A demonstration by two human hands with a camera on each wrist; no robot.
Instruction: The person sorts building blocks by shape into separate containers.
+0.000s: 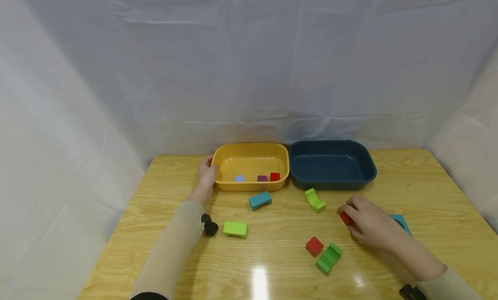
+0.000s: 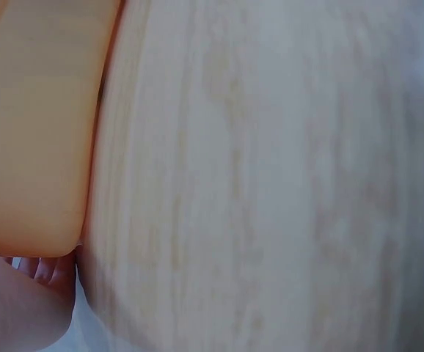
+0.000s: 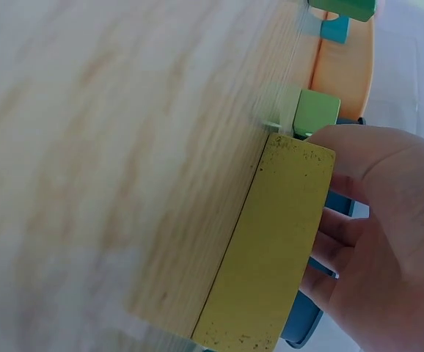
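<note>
White cloth hangs behind and on both sides of a pale wooden table (image 1: 155, 196), and on it a yellow plastic tray (image 1: 249, 186) serves as the landmark. The left hand (image 1: 206, 174) rests at that tray's left end, its fingers curved round the wall and the thumb at the rim. The left wrist view shows fingertips (image 2: 47, 270) tucked by the tray's corner. The right hand (image 1: 371, 224) lies well to the right of the yellow tray and nearer the person, its fingers closed in a pinch on a small red wooden block (image 1: 346, 218). Only one red corner shows, low and seemingly at the table, so it looks like a plain painted cube. The right wrist view is blurred and shows a speckled mustard slab (image 3: 271, 242) against the fingers, and what it is cannot be told. The pinch looks shallow, so the red block could slip and tumble. The knuckles could also nudge the lime-green arch block (image 1: 315, 199) between the hand and the yellow tray, or the teal block (image 1: 400, 222) half hidden beyond the hand. A push from the left hand could slide the yellow tray against the dark blue plastic tray (image 1: 369, 179) touching its right side. Inside the yellow tray sit a pale blue cube (image 1: 239, 178), a purple cube (image 1: 262, 178) and a red cube (image 1: 274, 176). In front of the yellow tray lie a teal arch block (image 1: 260, 200) and a flat green block (image 1: 235, 229). Farther forward and to the right, a loose red cube (image 1: 314, 246) lies just beside a darker green arch (image 1: 329, 257).
</note>
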